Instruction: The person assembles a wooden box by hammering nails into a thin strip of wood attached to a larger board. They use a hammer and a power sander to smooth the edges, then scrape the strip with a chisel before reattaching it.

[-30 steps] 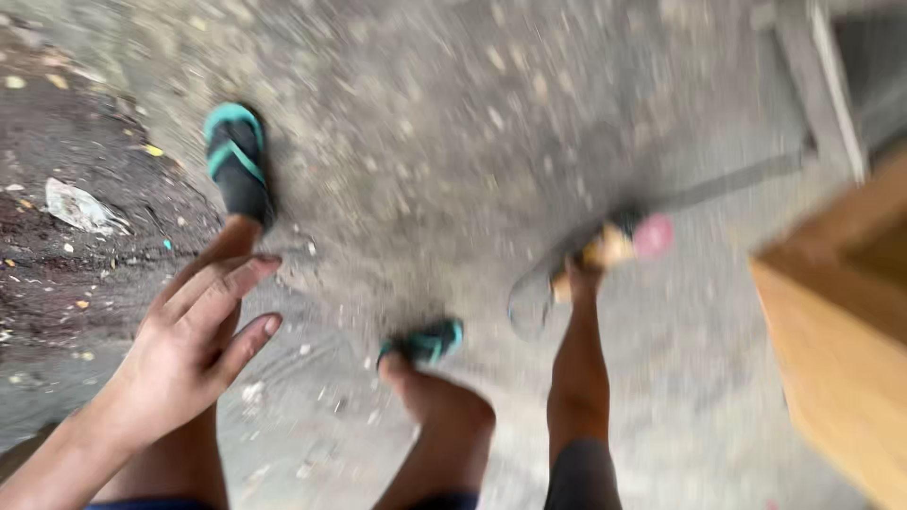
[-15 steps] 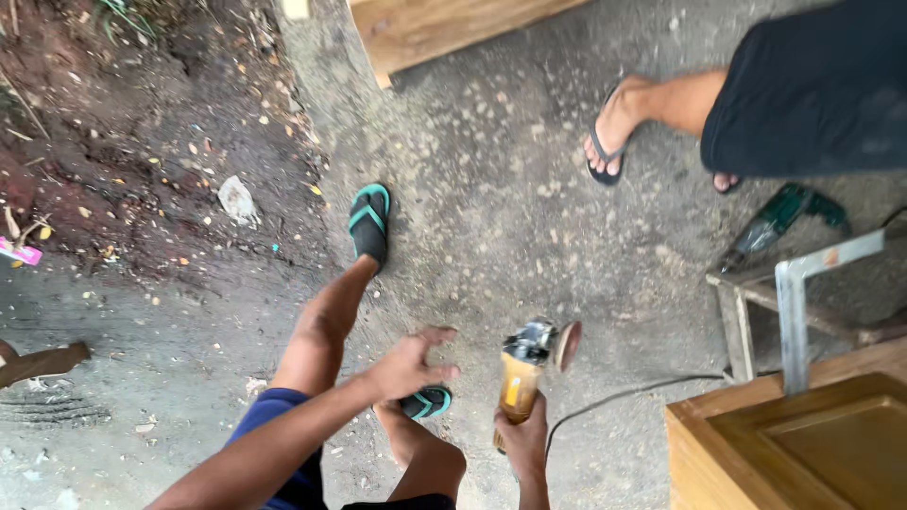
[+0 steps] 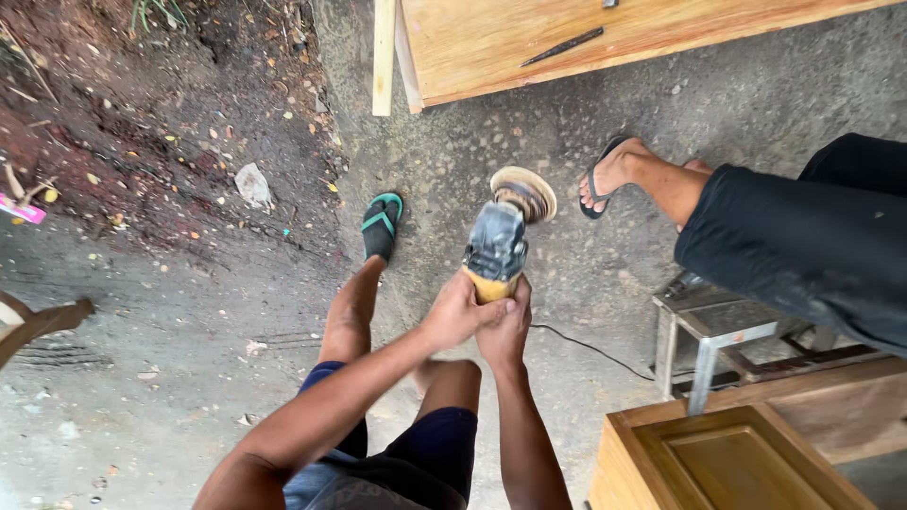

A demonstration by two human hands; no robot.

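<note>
Both hands, left hand (image 3: 460, 316) and right hand (image 3: 505, 331), clamp the angle grinder (image 3: 499, 244), sanding disc (image 3: 525, 192) raised. Looks like readying it; next, a firm two-handed grip.

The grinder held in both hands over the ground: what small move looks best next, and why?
Probably settle the grip first: the left hand and right hand crowd the yellow rear of the grinder, its disc points toward another person's sandalled foot, and its cord trails behind.

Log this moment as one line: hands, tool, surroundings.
left hand: gripping angle grinder body | right hand: gripping its rear handle | sanding disc: in the air, off wood | cord: trailing on concrete | second person's leg: close right
</note>
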